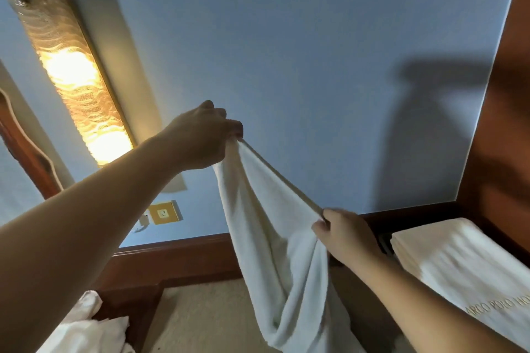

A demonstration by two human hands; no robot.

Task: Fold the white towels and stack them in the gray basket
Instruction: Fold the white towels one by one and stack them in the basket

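Observation:
A white towel (269, 238) hangs in the air in front of a blue wall, its top edge pulled taut between both hands. My left hand (200, 137) pinches one corner, raised high at the centre. My right hand (344, 235) pinches the other corner, lower and to the right. The towel's body droops in loose folds down to the bottom of the view. A stack of folded white towels (464, 264) with gold lettering lies at the right. The gray basket is not in view.
More crumpled white cloth (86, 327) lies at the bottom left. A lit wall lamp (71, 74) hangs at the upper left, a gold wall socket (163, 212) below it. Dark wooden trim (177, 255) runs along the wall, and a wooden panel (504, 123) stands at the right.

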